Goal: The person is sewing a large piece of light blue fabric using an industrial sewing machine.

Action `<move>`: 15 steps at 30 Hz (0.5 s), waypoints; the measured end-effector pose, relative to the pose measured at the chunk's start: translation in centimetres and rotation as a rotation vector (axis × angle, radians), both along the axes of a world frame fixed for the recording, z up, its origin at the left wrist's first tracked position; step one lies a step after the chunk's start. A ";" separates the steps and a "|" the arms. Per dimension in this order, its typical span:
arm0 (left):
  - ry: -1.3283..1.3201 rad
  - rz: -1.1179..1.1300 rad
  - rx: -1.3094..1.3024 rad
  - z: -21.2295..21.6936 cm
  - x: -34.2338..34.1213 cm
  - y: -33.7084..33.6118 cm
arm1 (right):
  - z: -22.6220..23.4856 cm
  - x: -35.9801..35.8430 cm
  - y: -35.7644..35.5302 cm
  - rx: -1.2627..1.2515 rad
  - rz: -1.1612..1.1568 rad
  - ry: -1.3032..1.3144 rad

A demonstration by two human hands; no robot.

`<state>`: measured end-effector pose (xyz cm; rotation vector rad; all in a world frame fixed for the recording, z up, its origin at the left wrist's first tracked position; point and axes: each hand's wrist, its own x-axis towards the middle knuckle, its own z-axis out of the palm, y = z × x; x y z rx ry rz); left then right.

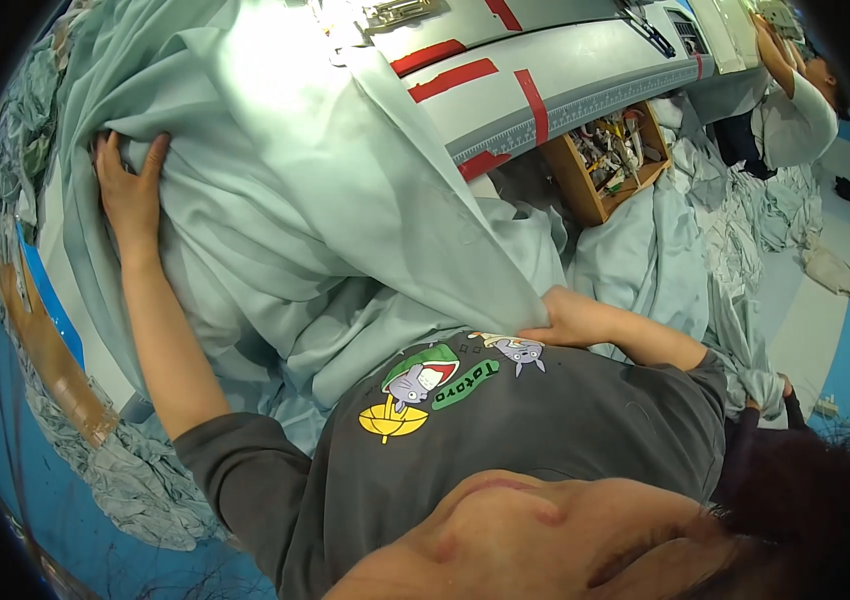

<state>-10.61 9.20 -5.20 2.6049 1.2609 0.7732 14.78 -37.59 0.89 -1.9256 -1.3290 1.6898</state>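
Note:
A large sheet of pale green fabric (275,190) lies in loose folds over the table and hangs down in front of me. My left hand (131,195) rests on its folds at the left, thumb and fingers apart; some fingertips are hidden by cloth. At my right, close to my body, my right hand (580,318) pinches the fabric's edge, which stretches tautly up to the metal sewing machine parts (390,14) at the top. Bright light washes out the cloth near those parts.
Red tape strips (533,105) and a ruler strip (585,108) mark the grey table. Beneath it, a wooden drawer (600,205) holds small tools. Crumpled fabric (150,485) lies low at the left, more hangs at the right. Another person (795,115) works at the far right.

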 end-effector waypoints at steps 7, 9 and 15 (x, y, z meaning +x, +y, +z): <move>-0.282 -0.116 -0.168 8.9 4.8 -14.1 | -2.2 -1.8 -2.6 -0.030 -0.026 0.026; -0.179 -0.387 -0.346 8.7 6.1 -22.0 | -2.9 -3.0 -2.9 0.042 0.090 -0.111; -0.038 -0.491 -1.069 1.9 8.5 -32.8 | -2.2 -1.8 -2.3 0.384 0.396 -0.253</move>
